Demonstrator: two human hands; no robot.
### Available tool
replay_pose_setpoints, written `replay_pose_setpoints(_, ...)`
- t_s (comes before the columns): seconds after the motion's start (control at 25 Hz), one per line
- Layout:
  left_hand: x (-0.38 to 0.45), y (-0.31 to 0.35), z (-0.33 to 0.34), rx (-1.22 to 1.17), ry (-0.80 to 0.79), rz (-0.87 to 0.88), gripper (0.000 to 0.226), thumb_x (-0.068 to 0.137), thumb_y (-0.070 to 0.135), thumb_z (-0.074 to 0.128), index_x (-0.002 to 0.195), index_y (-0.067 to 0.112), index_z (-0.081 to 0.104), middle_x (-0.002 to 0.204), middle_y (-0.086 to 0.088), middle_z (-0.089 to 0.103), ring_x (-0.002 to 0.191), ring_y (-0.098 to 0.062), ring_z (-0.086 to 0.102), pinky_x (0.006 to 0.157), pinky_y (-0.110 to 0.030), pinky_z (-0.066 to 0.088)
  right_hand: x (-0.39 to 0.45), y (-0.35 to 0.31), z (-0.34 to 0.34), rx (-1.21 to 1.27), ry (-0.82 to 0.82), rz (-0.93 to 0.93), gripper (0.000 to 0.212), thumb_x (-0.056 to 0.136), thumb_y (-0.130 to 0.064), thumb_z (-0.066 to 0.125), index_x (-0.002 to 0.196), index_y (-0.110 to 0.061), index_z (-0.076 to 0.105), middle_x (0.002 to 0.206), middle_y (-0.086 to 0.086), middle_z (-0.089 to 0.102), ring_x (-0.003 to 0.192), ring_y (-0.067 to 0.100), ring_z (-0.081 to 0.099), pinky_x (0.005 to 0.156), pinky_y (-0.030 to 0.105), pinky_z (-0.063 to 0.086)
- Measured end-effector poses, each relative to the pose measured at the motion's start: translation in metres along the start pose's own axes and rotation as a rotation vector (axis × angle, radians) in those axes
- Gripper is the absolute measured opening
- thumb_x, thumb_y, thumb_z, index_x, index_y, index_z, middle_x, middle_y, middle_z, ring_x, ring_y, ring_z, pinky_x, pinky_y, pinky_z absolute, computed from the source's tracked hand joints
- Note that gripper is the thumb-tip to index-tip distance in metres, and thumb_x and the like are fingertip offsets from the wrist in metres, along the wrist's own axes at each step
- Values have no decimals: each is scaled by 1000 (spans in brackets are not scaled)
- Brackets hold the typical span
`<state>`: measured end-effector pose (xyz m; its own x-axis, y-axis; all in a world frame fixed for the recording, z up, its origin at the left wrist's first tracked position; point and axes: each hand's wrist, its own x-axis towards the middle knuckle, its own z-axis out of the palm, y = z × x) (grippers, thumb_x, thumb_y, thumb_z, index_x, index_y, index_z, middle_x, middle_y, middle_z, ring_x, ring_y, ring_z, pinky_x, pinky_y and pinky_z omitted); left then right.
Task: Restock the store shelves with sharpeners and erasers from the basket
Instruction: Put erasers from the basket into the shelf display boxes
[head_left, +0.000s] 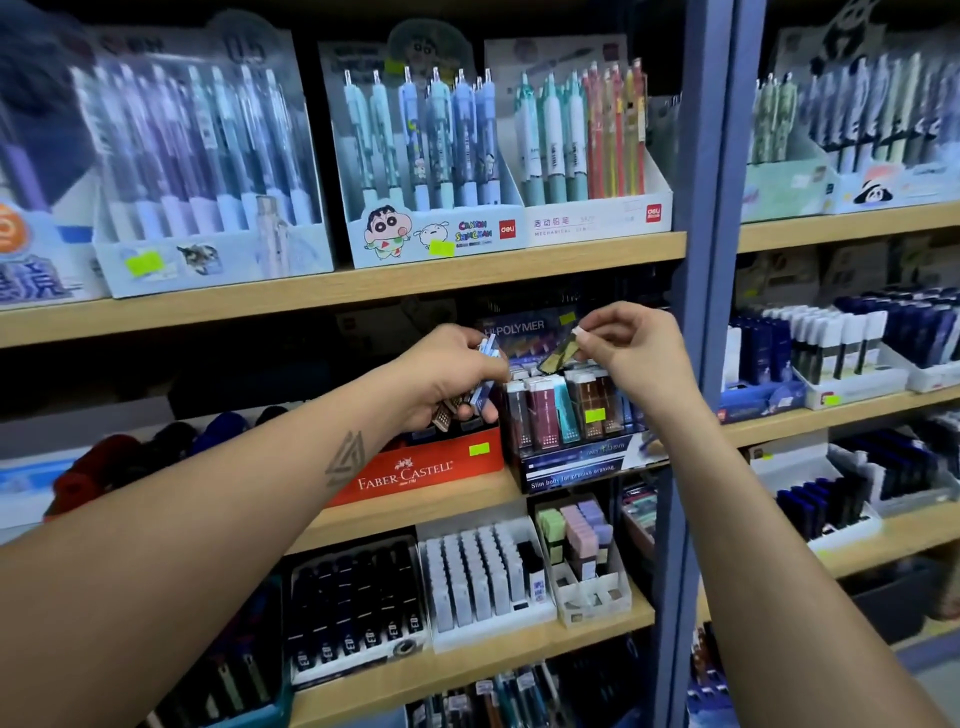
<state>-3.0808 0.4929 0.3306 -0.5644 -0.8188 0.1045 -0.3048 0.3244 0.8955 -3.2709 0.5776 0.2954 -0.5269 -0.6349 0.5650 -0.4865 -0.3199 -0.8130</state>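
Left hand (457, 369) is gripping a small bunch of slim eraser packs (485, 387), right hand (631, 353) pinches one dark pack (560, 353) by its top end just above the eraser display box (566, 457); they look light, stiff and slick, so I'd hold the narrow sides

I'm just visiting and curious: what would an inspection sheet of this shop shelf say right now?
Surface: wooden shelf on blue uprights.
Job's things: slim eraser pinched above the eraser box; several more slim packs in the left hand.
Clutter: red Faber-Castell box, pen displays on the shelf above, white packs on the shelf below.
Grippers: left hand grips packs; right hand pinches the eraser.
Cables: nothing seen.
Surroundings: more stocked shelves to the right; basket not in view.
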Motion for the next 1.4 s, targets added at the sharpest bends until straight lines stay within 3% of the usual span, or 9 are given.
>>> replay_pose_setpoints(0.16, -3, -2, -2, -112, 34, 15, 33, 83, -2, 73, 112, -4, 60, 67, -13, 66, 43, -22, 60, 31, -19, 32, -4, -12, 4, 70, -17, -43, 4, 90, -8, 73, 92, -11, 70, 78, 7, 74, 77, 20, 74, 83, 39, 61)
replay_pose_setpoints(0.28, -3, -3, -4, -123, 62, 54, 31, 84, 0, 73, 111, -4, 59, 76, -18, 67, 44, -23, 60, 32, -20, 32, -1, -14, 6, 68, -3, -79, 4, 90, -6, 72, 92, -9, 70, 80, 9, 73, 76, 19, 74, 82, 38, 61)
replay_pose_setpoints(0.4, -3, -1, -1, -85, 23, 94, 25, 89, 2, 66, 112, -4, 59, 98, -28, 70, 46, -23, 61, 32, -19, 32, 3, -6, 7, -82, 33, -96, 10, 89, -13, 74, 86, -22, 70, 81, 1, 73, 79, 15, 72, 82, 38, 61)
replay_pose_setpoints(0.56, 1, 1, 3, 10, -98, 60, 30, 91, 2, 62, 121, -3, 56, 71, -17, 70, 42, -20, 59, 31, -18, 31, 8, 4, 7, -188, -12, -55, 8, 88, -14, 75, 86, -22, 72, 81, 0, 73, 78, 14, 72, 82, 41, 60)
replay_pose_setpoints(0.76, 5, -1, 7, 11, -156, -30, 30, 93, 4, 62, 122, 2, 53, 65, -14, 70, 39, -17, 57, 30, -16, 30, 10, 5, 8, -327, -110, -78, 16, 87, -11, 76, 82, -26, 70, 78, -4, 71, 78, 13, 70, 80, 37, 60)
replay_pose_setpoints(0.96, 13, -6, 5, -169, -81, -46, 28, 88, 2, 69, 114, 0, 58, 66, -16, 67, 41, -19, 58, 30, -17, 30, 13, 3, -6, -95, 46, 1, 7, 89, -6, 72, 91, -12, 75, 78, 5, 74, 74, 17, 74, 79, 35, 60)
replay_pose_setpoints(1.12, 9, 5, 7, -212, -41, 22, 26, 86, -1, 70, 110, -1, 59, 94, -27, 72, 44, -19, 58, 31, -17, 30, 10, -1, -23, 70, 128, 37, 10, 89, -1, 71, 89, -11, 73, 77, 11, 74, 71, 19, 74, 68, 25, 56)
replay_pose_setpoints(1.28, 4, 22, 18, -154, -45, 108, 33, 84, -1, 73, 112, -6, 58, 75, -19, 66, 39, -18, 56, 30, -18, 28, 10, -3, -40, 53, 173, 27, 13, 88, 0, 70, 86, -13, 73, 75, 10, 74, 69, 22, 72, 72, 33, 59)
replay_pose_setpoints(1.4, 3, 31, 27, -123, -84, 134, 33, 84, 0, 74, 112, -7, 58, 80, -21, 67, 41, -19, 57, 30, -19, 29, 7, -3, -43, 44, 141, 45, 9, 89, -1, 71, 91, -8, 74, 77, 12, 74, 71, 23, 73, 76, 35, 61)
